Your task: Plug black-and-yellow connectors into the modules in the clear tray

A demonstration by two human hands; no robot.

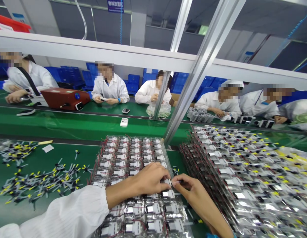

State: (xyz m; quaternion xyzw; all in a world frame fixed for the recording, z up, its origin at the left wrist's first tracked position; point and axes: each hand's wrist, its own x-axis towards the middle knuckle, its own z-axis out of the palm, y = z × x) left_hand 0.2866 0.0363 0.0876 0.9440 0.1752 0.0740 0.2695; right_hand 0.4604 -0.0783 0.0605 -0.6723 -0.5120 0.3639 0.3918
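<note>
My left hand [153, 178] reaches over a clear plastic tray [172, 165] filled with rows of small white parts with red wires. Its thumb and fingers are closed on one small white part [167, 182] near the tray's right side. From the right, my right hand [185, 185] meets the same part, thumb and forefinger pinched at its end. Whatever lies between those right fingertips is too small to make out. The lower rows of white parts [153, 209] show below my left wrist.
At right stands a tall stack of filled trays [230, 172]. Loose grey pieces with yellow tips [44, 181] are scattered at left. A metal post [190, 99] rises behind the tray. On the green conveyor lies a white device [124, 122]. Several co-workers in white coats sit opposite.
</note>
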